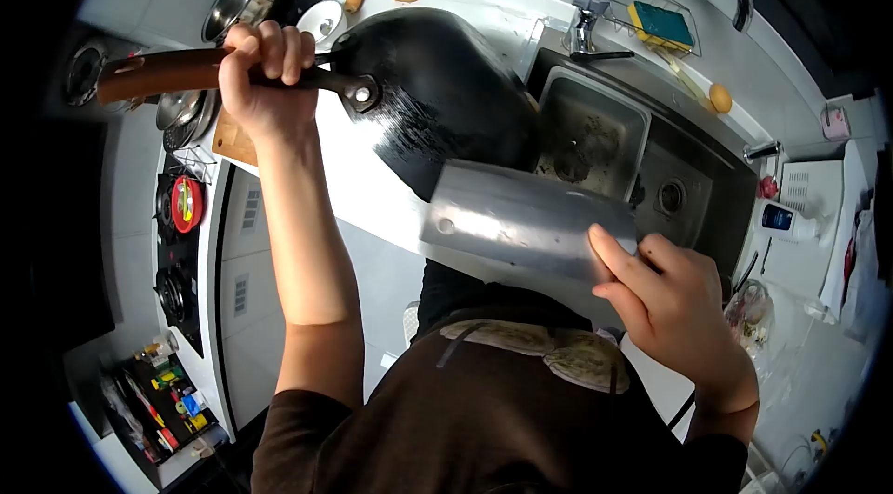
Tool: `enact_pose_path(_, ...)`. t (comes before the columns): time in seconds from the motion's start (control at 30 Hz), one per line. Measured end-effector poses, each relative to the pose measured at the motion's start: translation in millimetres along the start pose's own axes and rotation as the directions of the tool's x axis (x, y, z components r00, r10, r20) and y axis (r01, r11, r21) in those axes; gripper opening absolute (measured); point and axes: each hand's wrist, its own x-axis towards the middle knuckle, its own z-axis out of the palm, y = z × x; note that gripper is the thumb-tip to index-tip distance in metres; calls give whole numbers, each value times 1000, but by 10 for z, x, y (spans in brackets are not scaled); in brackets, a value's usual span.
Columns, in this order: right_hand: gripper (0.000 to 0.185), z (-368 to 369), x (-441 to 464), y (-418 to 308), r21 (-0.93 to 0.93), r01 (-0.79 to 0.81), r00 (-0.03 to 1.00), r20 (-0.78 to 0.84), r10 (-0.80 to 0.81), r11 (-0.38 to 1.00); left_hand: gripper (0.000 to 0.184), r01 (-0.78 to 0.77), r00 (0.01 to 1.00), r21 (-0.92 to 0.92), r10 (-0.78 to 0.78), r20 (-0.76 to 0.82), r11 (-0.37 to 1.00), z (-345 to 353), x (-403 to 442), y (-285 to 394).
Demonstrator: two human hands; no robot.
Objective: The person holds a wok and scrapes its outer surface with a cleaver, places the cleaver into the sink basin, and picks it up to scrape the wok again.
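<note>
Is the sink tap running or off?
Off, it seems: no stream of water shows below the spout of the tap.

My left arm (312,261) reaches out ahead, left hand (268,111) curled tight in a grip. My right arm (730,396) bends in from the side, right hand (670,313) gripping too, one finger (616,254) stretched out toward my left.

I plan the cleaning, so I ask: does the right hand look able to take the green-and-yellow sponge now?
Probably not: the right hand is occupied with the cleaver, and the sponge sits beyond the sink.
</note>
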Motion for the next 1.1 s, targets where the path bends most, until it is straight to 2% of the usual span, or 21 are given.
enact_pose_path(0.13, 46, 33, 56, 9, 44, 7, 998, -59, -4, 999, 15, 11, 1000, 13, -11, -11, 1000, 49, -5, 5)
enact_pose_path(0.2, 45, 29, -24, 10, 35, -36, 999, 7, 36, 999, 15, 3, 999, 28, -2, -43, 1000, 44, -16, 13)
enact_pose_path(0.43, 43, 50, 31, -29, 87, -23, 999, -46, 27, 996, 17, -2, 1000, 23, 3, -30, 1000, 58, -33, 21)
enact_pose_path(0.5, 43, 30, -25, -34, 74, -65, 998, 19, 64, 995, 16, -13, 998, 46, 16, -63, 999, 67, -54, 36)
enact_pose_path(0.73, 42, 40, 2, -64, 127, -82, 996, -6, 84, 989, 12, -37, 999, 60, 39, -34, 998, 31, -121, 45)
enact_pose_path(0.8, 41, 40, -31, -60, 150, -107, 994, 18, 105, 983, 17, -44, 994, 49, 49, -98, 998, 46, -137, 51)
enact_pose_path(0.93, 41, 50, -17, -72, 162, -115, 993, 7, 115, 980, 17, -61, 986, 46, 67, -153, 997, 42, -188, 54)
enact_pose_path(1.1, 40, 99, 50, -68, 162, -61, 995, -68, 73, 985, 17, -47, 992, 68, 54, -110, 997, 38, -203, 93)
